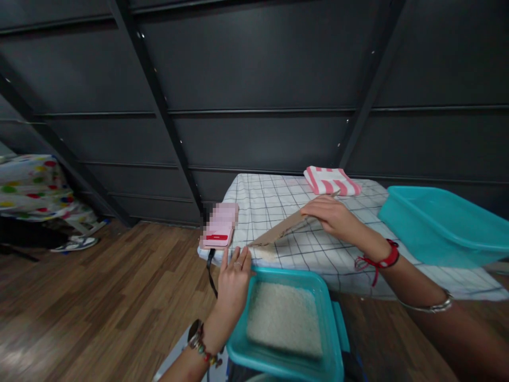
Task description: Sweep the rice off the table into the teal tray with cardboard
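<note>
So nearest to the wearer was a teal plastic tub [334, 329], a rounded rectangle with a smooth, glossy rim, sitting just off the near edge of the bench. Inside was a thick bed of pale grains [284, 321], matte and rough-looking, roughly squared off at the sides.

Both hands were busy around 1 flat strip of brown cardboard [278, 231], stiff and straight-edged with dark markings on it, tilted over the bench just past the tub. The left hand [234, 281] had its fingers stretched out, tips right at the strip's near corner; couldn't tell if it was actually pinching it. That wrist wore a round dark watch [194, 331] and a string of chunky beads [204, 354]. The right hand [332, 215] had the far end gripped between thumb and fingers, with a red woven band [387, 254] and a shiny metal bangle [441, 305] further back. A little scatter of grains [264, 252] lay under the strip.

The bench [270, 196] wore a white cloth with thin dark grid lines, a bit creased. On the left was a flat pink slab [220, 225], partly pixelated; on the right, a deeper teal basin [421, 233]. Further back lay a folded pink-and-white striped towel [330, 180], soft-looking, then a dark panelled wall [254, 63] with raised ribs.
</note>
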Action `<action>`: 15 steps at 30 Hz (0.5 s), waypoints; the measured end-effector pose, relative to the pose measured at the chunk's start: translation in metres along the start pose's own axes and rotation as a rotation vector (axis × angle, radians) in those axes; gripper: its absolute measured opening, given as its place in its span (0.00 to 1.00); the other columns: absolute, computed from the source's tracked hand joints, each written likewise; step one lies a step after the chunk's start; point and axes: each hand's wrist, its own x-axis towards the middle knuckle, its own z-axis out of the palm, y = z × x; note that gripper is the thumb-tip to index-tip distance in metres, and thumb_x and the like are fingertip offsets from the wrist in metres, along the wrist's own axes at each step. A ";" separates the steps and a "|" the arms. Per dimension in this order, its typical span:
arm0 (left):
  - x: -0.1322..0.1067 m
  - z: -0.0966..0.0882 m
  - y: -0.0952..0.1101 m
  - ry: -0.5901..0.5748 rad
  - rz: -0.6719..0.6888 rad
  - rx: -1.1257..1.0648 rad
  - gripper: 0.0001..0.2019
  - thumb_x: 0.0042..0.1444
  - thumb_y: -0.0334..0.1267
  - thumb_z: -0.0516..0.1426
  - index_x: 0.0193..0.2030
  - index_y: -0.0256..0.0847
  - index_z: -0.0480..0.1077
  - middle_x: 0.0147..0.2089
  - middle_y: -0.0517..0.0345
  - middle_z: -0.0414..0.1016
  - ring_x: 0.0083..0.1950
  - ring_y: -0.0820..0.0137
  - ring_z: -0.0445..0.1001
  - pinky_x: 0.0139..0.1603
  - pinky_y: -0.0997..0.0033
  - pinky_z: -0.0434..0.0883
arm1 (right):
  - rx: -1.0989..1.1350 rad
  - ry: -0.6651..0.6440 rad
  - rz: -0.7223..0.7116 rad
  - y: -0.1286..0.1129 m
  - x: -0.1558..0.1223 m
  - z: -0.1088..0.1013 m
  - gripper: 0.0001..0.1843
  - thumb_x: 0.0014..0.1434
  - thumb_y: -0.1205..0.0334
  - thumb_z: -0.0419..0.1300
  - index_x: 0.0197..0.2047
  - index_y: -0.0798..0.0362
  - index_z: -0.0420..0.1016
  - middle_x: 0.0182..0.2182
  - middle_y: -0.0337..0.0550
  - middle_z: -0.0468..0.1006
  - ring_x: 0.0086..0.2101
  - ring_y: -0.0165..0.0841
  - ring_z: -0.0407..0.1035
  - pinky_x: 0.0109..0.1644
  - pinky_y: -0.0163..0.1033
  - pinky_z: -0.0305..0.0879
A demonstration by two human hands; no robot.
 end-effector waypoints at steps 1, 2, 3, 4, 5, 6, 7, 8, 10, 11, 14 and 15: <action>0.000 0.000 0.000 0.003 0.001 0.003 0.18 0.56 0.26 0.51 0.52 0.34 0.70 0.53 0.43 0.74 0.55 0.56 0.71 0.59 0.47 0.61 | 0.001 -0.012 -0.004 0.000 -0.001 -0.005 0.21 0.50 0.79 0.46 0.39 0.51 0.73 0.32 0.41 0.79 0.35 0.33 0.71 0.42 0.43 0.65; 0.000 0.000 0.000 0.007 0.004 0.012 0.17 0.56 0.26 0.51 0.52 0.34 0.70 0.52 0.42 0.74 0.55 0.56 0.71 0.59 0.48 0.62 | 0.000 -0.017 -0.006 0.000 -0.002 -0.010 0.20 0.50 0.78 0.46 0.38 0.51 0.73 0.32 0.41 0.79 0.35 0.33 0.71 0.42 0.42 0.65; 0.001 0.000 0.000 0.012 0.008 0.025 0.17 0.56 0.26 0.51 0.51 0.33 0.70 0.51 0.42 0.75 0.55 0.56 0.72 0.59 0.48 0.62 | 0.000 -0.014 -0.010 0.000 -0.002 -0.013 0.20 0.51 0.78 0.46 0.38 0.51 0.73 0.32 0.41 0.79 0.35 0.33 0.72 0.42 0.42 0.65; 0.001 0.000 0.000 0.017 0.011 0.037 0.16 0.56 0.26 0.51 0.50 0.33 0.71 0.51 0.42 0.75 0.54 0.56 0.72 0.58 0.49 0.63 | -0.002 -0.006 -0.009 0.000 -0.003 -0.016 0.20 0.51 0.78 0.46 0.38 0.51 0.73 0.33 0.41 0.79 0.36 0.33 0.72 0.43 0.42 0.65; 0.001 0.000 0.000 0.020 0.016 0.045 0.16 0.56 0.26 0.51 0.50 0.32 0.71 0.50 0.42 0.76 0.54 0.56 0.72 0.58 0.50 0.63 | -0.007 0.005 -0.004 0.001 -0.003 -0.018 0.20 0.51 0.78 0.46 0.39 0.51 0.73 0.33 0.41 0.79 0.36 0.34 0.72 0.43 0.43 0.65; 0.001 0.000 0.000 0.022 0.022 0.048 0.16 0.56 0.26 0.51 0.50 0.33 0.71 0.50 0.42 0.76 0.54 0.57 0.73 0.58 0.51 0.63 | -0.015 0.017 0.008 0.001 -0.004 -0.018 0.21 0.51 0.78 0.46 0.39 0.50 0.73 0.34 0.42 0.79 0.37 0.34 0.72 0.43 0.43 0.65; 0.001 0.000 -0.001 0.025 0.026 0.046 0.16 0.55 0.26 0.51 0.49 0.33 0.71 0.50 0.42 0.76 0.53 0.57 0.73 0.58 0.51 0.63 | -0.025 0.024 0.027 0.001 -0.004 -0.018 0.21 0.51 0.78 0.46 0.40 0.50 0.73 0.35 0.42 0.79 0.38 0.34 0.72 0.44 0.44 0.65; 0.000 0.000 -0.001 0.024 0.027 0.040 0.16 0.55 0.26 0.51 0.49 0.33 0.71 0.50 0.42 0.76 0.54 0.57 0.73 0.58 0.51 0.63 | -0.035 0.028 0.049 0.001 -0.004 -0.016 0.22 0.50 0.78 0.46 0.40 0.50 0.73 0.35 0.42 0.79 0.38 0.35 0.71 0.44 0.44 0.65; 0.000 0.000 -0.002 0.024 0.029 0.032 0.16 0.55 0.26 0.51 0.50 0.33 0.71 0.50 0.42 0.76 0.54 0.57 0.73 0.58 0.51 0.63 | -0.050 0.032 0.083 0.001 -0.004 -0.009 0.23 0.49 0.79 0.46 0.41 0.50 0.73 0.36 0.42 0.79 0.39 0.35 0.71 0.45 0.45 0.65; 0.000 0.000 -0.002 0.023 0.028 0.032 0.16 0.56 0.26 0.51 0.50 0.34 0.71 0.50 0.42 0.76 0.54 0.57 0.72 0.58 0.50 0.63 | -0.050 0.033 0.088 0.001 -0.004 -0.005 0.23 0.49 0.79 0.46 0.41 0.50 0.73 0.36 0.42 0.79 0.39 0.35 0.71 0.45 0.45 0.64; -0.001 0.001 -0.002 0.014 0.020 0.035 0.17 0.56 0.27 0.50 0.51 0.36 0.70 0.51 0.44 0.75 0.54 0.56 0.72 0.58 0.49 0.62 | -0.025 0.020 0.076 0.000 0.001 0.007 0.23 0.50 0.79 0.46 0.42 0.51 0.73 0.35 0.42 0.78 0.39 0.35 0.71 0.45 0.44 0.64; -0.001 0.001 -0.002 0.016 0.020 0.034 0.17 0.56 0.27 0.50 0.51 0.36 0.70 0.51 0.44 0.75 0.54 0.56 0.72 0.58 0.48 0.62 | -0.012 0.014 0.067 -0.001 0.003 0.011 0.23 0.50 0.79 0.46 0.42 0.51 0.73 0.36 0.42 0.78 0.39 0.35 0.71 0.45 0.44 0.64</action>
